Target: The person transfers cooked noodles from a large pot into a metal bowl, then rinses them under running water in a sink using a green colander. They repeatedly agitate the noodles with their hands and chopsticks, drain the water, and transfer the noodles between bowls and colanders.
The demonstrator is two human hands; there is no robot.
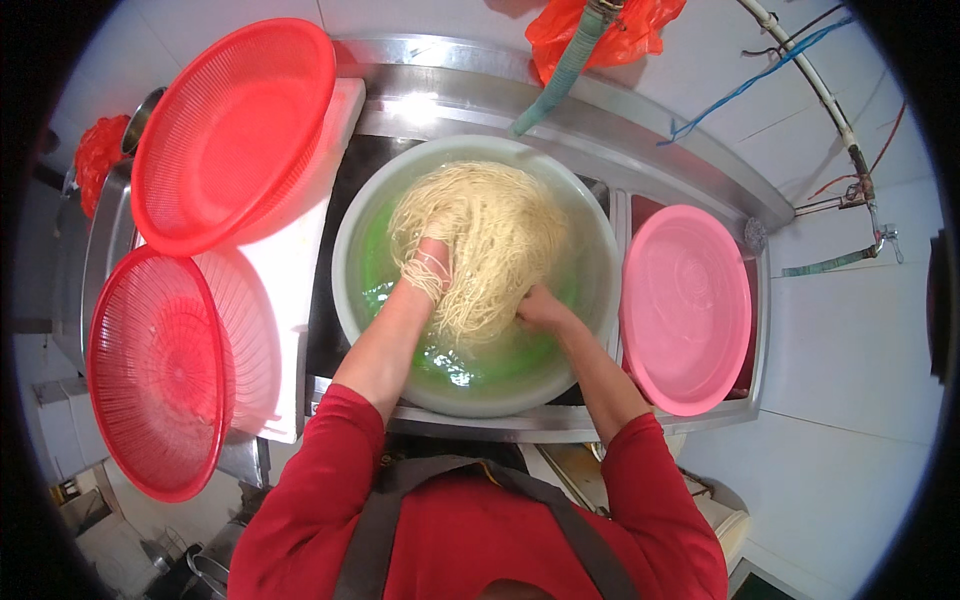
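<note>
A large round pale basin (360,330) holds water with a green tint. Thin pale-yellow noodles (499,232) are heaped in it, rising above the water. My left hand (436,238) is sunk into the left part of the heap; strands cover its fingers and loop around the wrist. At the heap's lower right edge, my right hand (536,306) touches the noodles with its fingers bent inward. Its fingertips are hidden by noodles and cloudy water, so the grip of either hand does not show.
Two red plastic colanders (236,135) (161,375) stand at the left, partly over a white board (289,300). A pink basin (686,315) sits in the steel sink (761,352) at the right. Above the large basin's far rim hangs a green hose (562,71), near a red plastic bag (637,30).
</note>
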